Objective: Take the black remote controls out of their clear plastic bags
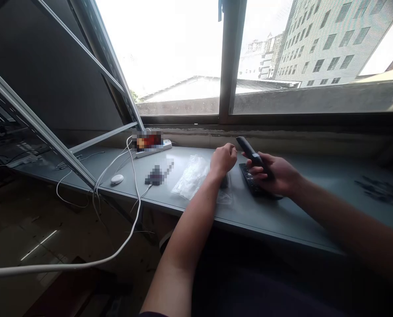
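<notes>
My right hand [277, 174] is wrapped round a black remote control [245, 147], which tilts up to the left with a small pale patch midway along it. Below that hand, other dark remotes with buttons [248, 179] lie on the grey table [302, 220], partly hidden by my fingers. My left hand [223, 159] is closed, its fingers curled just left of the held remote. Whatever those fingers may hold is hidden. Clear plastic bags [191, 176] are spread beside and partly behind my left forearm.
A white power strip [155, 149] and a blurred-out item stand at the back left. White cables [135, 176] loop over the table's edge near a small white round device [117, 179]. Metal framing [60, 145] slants on the left. Dark slim items [384, 189] lie far right. A window runs behind.
</notes>
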The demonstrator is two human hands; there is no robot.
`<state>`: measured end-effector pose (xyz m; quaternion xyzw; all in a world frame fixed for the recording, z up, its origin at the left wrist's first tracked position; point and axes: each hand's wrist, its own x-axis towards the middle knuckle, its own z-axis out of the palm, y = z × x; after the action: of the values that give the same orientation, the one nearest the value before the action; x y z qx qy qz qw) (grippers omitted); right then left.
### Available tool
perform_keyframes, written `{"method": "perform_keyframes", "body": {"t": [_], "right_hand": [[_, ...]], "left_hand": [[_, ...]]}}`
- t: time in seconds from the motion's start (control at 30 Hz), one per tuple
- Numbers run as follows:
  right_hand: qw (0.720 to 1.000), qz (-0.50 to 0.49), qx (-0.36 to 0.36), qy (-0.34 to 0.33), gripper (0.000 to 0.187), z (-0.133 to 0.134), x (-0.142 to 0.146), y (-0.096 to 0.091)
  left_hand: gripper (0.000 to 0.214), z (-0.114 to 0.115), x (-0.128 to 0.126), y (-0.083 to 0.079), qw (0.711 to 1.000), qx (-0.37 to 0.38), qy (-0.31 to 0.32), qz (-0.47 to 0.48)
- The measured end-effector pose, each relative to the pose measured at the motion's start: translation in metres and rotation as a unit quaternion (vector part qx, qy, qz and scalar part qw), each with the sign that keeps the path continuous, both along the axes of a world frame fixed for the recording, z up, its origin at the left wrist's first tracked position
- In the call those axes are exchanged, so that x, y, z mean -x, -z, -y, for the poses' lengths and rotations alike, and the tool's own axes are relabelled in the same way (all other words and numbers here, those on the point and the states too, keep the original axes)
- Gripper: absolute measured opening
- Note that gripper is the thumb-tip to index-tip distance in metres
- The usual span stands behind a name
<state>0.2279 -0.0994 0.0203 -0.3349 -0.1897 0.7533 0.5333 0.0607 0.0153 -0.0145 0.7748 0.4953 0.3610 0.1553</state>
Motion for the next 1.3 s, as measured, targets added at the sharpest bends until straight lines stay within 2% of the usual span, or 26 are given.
{"method": "perform_keyframes", "body": {"t": [0.13, 0.3, 0.57, 0.63, 0.7, 0.8, 0.9, 1.07, 1.3], "right_hand": [[1.0, -0.017, -0.008, -0.004, 0.035, 0.001, 0.0, 0.001], [0.998, 0.05, -0.026, 0.034, 0.026, -0.002, -0.002, 0.004], [0.995, 0.066, 0.024, 0.075, 0.014, -0.003, -0.001, 0.002], [0.992, 0.107, -0.012, 0.068, 0.013, -0.003, -0.001, 0.006], [0.981, 0.163, -0.081, 0.067, 0.013, -0.004, -0.001, 0.011], [0.952, 0.217, -0.192, 0.099, 0.026, -0.006, 0.0, 0.021], [0.926, 0.247, -0.26, 0.121, 0.039, -0.007, 0.002, 0.026], [0.891, 0.305, -0.306, 0.138, 0.042, -0.003, 0.006, 0.024], [0.876, 0.332, -0.323, 0.137, 0.04, 0.002, 0.01, 0.02]], "left_hand": [[0.029, -0.001, -0.001, 0.001, 1.0, 0.002, 0.001, 0.004], [0.029, 0.001, 0.0, 0.0, 1.0, 0.001, 0.001, 0.004], [0.03, 0.003, 0.001, -0.002, 1.0, 0.006, 0.011, 0.011], [0.029, 0.003, 0.001, -0.002, 1.0, 0.008, 0.01, 0.008], [0.029, 0.003, 0.001, -0.002, 1.0, 0.01, 0.005, 0.003], [0.029, 0.003, 0.001, -0.002, 1.0, 0.008, 0.002, -0.002], [0.028, 0.003, 0.001, -0.002, 1.0, 0.009, 0.002, -0.007], [0.029, 0.001, 0.001, -0.001, 1.0, 0.009, 0.004, -0.007], [0.029, 0.001, 0.001, -0.001, 1.0, 0.011, 0.005, -0.005]]}}
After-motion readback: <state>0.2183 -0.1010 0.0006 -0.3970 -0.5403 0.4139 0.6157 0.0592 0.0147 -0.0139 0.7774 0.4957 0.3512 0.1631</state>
